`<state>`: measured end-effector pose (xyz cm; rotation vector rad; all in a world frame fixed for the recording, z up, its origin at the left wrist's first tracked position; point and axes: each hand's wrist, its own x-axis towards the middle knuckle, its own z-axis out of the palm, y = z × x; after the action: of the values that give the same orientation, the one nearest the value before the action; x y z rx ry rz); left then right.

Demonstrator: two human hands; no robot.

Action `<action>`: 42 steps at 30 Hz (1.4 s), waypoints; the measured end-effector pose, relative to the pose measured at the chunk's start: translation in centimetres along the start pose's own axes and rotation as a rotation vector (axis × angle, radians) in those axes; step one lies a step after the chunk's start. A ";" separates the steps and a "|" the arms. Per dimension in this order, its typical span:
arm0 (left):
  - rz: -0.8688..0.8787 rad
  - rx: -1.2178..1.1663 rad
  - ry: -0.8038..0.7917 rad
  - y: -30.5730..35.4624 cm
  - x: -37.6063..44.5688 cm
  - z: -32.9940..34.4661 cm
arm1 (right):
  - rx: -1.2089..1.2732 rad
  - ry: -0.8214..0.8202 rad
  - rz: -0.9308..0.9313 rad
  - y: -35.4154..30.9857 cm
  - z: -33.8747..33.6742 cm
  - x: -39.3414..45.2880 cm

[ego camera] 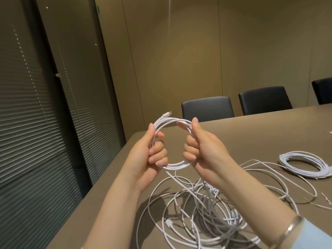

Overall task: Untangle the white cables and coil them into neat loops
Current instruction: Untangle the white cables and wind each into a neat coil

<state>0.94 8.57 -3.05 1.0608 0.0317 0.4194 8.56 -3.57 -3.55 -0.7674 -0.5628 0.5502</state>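
Both your left hand [150, 150] and right hand [199, 146] grip a half-wound coil [172, 142]; below them the tangle [201, 212] remains, one finished coil [305, 165] beyond your right.

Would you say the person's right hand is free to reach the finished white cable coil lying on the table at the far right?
Probably not yet: the right hand grips the small white cable loop together with the left hand. Nothing blocks the path over the brown table to the finished white cable coil.
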 end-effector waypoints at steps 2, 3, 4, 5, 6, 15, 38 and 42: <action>-0.024 -0.004 -0.039 0.0 -0.1 0.1 | -0.024 0.029 -0.020 0.0 -0.2 0.2; -0.030 0.008 -0.053 0.1 -0.2 0.1 | -0.038 0.041 -0.015 -0.1 -0.3 0.3; -0.033 0.024 -0.066 0.3 -0.4 0.0 | -0.058 0.053 -0.005 -0.3 -0.4 0.3; -0.036 0.037 -0.081 0.4 -0.6 0.0 | -0.083 0.065 0.004 -0.5 -0.5 0.3; -0.041 0.039 -0.098 0.6 -0.8 -0.1 | -0.110 0.073 0.010 -0.7 -0.6 0.3; -0.086 0.205 -0.173 0.8 -1.2 0.3 | -0.308 0.036 0.014 -1.3 -0.8 0.0; 0.166 -0.216 0.120 3.6 -0.5 -5.2 | -1.118 -0.768 0.572 1.5 -3.7 -0.2; 0.171 -0.220 0.184 4.2 -0.8 -7.7 | -1.306 -0.528 0.452 -0.9 -5.8 0.9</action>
<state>-2.84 16.53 -3.41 0.8079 0.0577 0.6595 13.17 -6.34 -6.04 -2.0469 -1.2866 0.7915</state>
